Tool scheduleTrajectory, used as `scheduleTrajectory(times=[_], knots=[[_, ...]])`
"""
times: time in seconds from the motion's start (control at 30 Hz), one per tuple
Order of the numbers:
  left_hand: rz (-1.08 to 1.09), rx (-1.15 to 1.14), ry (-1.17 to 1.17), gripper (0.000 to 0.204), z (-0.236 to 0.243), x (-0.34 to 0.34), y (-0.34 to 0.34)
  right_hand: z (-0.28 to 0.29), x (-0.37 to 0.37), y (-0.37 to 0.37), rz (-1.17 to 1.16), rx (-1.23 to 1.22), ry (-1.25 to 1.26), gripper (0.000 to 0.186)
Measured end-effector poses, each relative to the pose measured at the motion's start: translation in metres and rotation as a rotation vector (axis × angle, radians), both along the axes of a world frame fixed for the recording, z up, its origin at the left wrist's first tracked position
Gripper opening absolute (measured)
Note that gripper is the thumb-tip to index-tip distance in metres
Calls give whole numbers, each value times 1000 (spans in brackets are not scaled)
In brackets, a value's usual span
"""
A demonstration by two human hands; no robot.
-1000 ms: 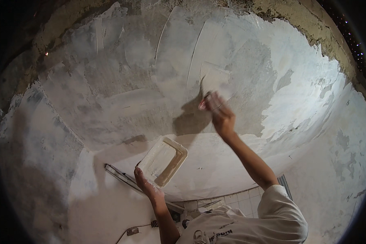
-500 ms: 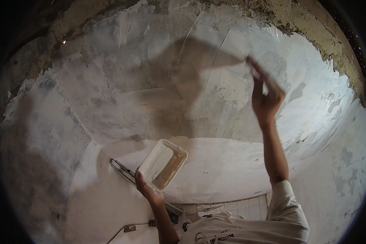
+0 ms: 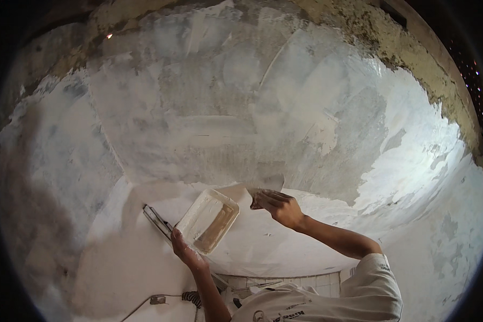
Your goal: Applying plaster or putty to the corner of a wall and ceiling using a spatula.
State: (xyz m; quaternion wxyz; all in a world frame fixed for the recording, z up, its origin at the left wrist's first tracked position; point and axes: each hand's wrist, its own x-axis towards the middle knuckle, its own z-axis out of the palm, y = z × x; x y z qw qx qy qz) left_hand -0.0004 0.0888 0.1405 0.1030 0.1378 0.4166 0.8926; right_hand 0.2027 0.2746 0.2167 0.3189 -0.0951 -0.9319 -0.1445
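Note:
My left hand [image 3: 188, 252] grips the lower left edge of a cream rectangular tray [image 3: 183, 217], tilted so its inside shows. Pale paste [image 3: 198, 217] coats part of the tray. Beside that hand a narrow metal-edged tool [image 3: 156, 219] juts out to the upper left; whether the fingers hold it too I cannot tell. My right hand [image 3: 282, 207] is closed around a putty knife [image 3: 271, 183], whose thin, wide blade points up. The knife is just right of the tray, in front of the wall [image 3: 214, 145], which carries patchy white and grey filler.
Bare, rough plaster [image 3: 354, 27] runs along the wall's upper border. A side wall [image 3: 59, 155] meets it at a corner on the left. Low down are a coiled dark cable [image 3: 192, 298], a small box on its cord [image 3: 158, 300] and pale tiles [image 3: 327, 284].
My right hand has come down and left with the putty knife, from high on the wall to beside the tray. The tray has shifted slightly left. The large shadow has left the upper wall.

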Motion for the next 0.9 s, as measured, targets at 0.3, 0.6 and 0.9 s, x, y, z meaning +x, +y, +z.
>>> scheduleTrajectory(times=[0.3, 0.6, 0.9], knots=[[18, -138, -131, 36, 13, -1, -9, 278, 2, 24, -83, 383, 753, 22], [-7, -56, -169, 40, -1, -10, -21, 174, -56, 26, -93, 403, 296, 38], [24, -29, -210, 40, 6, -10, -33, 208, -76, 7, 76, 267, 161, 40]])
